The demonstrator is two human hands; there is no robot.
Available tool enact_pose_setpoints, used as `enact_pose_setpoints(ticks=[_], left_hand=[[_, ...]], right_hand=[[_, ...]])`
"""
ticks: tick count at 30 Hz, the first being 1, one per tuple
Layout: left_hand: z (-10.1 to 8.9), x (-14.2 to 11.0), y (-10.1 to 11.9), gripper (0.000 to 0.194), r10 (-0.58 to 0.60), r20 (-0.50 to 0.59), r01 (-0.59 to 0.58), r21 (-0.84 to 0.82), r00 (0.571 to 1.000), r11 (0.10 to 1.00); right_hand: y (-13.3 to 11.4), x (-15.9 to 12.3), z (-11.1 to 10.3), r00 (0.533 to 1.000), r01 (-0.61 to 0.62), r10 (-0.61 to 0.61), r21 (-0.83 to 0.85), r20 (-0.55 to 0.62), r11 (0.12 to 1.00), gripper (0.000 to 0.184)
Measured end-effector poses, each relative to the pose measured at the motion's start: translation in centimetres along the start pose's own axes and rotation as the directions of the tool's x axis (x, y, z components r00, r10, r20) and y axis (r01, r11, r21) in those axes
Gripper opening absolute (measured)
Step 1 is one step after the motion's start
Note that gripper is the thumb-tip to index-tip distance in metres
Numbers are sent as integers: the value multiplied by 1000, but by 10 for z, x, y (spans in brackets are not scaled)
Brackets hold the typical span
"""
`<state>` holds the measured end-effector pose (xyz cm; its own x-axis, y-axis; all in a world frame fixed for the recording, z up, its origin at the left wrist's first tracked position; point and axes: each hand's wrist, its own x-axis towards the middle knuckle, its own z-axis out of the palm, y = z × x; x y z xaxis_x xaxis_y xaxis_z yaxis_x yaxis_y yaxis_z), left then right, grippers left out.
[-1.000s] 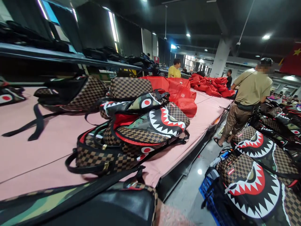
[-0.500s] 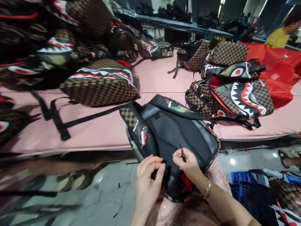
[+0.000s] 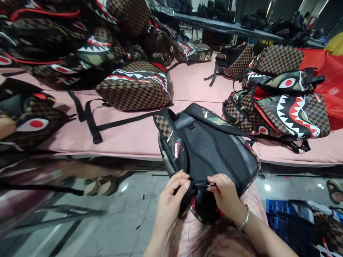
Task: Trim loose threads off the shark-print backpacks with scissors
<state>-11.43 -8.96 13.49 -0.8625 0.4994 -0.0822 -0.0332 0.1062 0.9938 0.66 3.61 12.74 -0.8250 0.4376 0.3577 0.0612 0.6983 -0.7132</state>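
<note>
A black-backed backpack rests with its padded back up, partly on the pink table edge and partly on my lap. Its shoulder straps show camouflage and brown check, and a red-and-white tag in clear plastic hangs on one of them. My left hand is closed, pinching black material at the bag's near end. Just right of it, my right hand is closed in a pinch on a small dark pointed tool, against a black band there. Fingers hide most of the tool, so its exact kind is unclear.
Checked shark-mouth backpacks lie on the pink table: one behind left, one at right, and a pile far left. Red sheeting is back right. Beige shoes and a blue bag are on the floor.
My right hand has turned and brought the tool down to the black material near my left hand. The left hand keeps its pinch. The view has shifted left.
</note>
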Motion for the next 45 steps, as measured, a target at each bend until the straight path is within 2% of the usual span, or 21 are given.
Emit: enact_pose_setpoints(ticks=[8,22,25,27,30,32,34,36,39,41,45], left_hand=[[4,-1,-2,19,111,0,-110,132,994,985],[8,-1,0,18,149,1,-146,195,989,970],[8,-2,1,18,156,6,-154,216,988,964],[7,-3,2,18,168,16,-167,242,986,956],[7,-7,4,17,237,31,-235,311,971,921],[7,-10,5,15,320,40,-312,368,947,876],[7,-14,5,13,394,53,-379,414,918,828],[6,-17,4,13,429,65,-413,432,901,802],[2,-23,3,15,406,47,-383,449,913,808],[-2,-26,2,16,381,38,-351,484,924,802],[-7,-32,3,21,383,84,-358,580,920,732]], right_hand=[[3,0,-4,998,62,-60,-61,24,996,20],[4,3,-9,996,69,-63,-97,61,993,18],[3,3,-12,999,27,-27,2,35,1000,19],[0,4,-14,998,-64,62,155,16,986,17],[-6,8,-11,961,-277,251,423,118,862,16],[-10,13,-6,927,-374,305,528,217,763,23],[-13,17,2,922,-388,308,535,237,750,18],[-14,20,9,926,-378,308,497,220,781,10],[-12,20,16,901,-435,356,504,249,746,13],[-11,18,20,858,-511,409,576,309,638,16],[-12,13,26,733,-641,490,720,473,264,26]])
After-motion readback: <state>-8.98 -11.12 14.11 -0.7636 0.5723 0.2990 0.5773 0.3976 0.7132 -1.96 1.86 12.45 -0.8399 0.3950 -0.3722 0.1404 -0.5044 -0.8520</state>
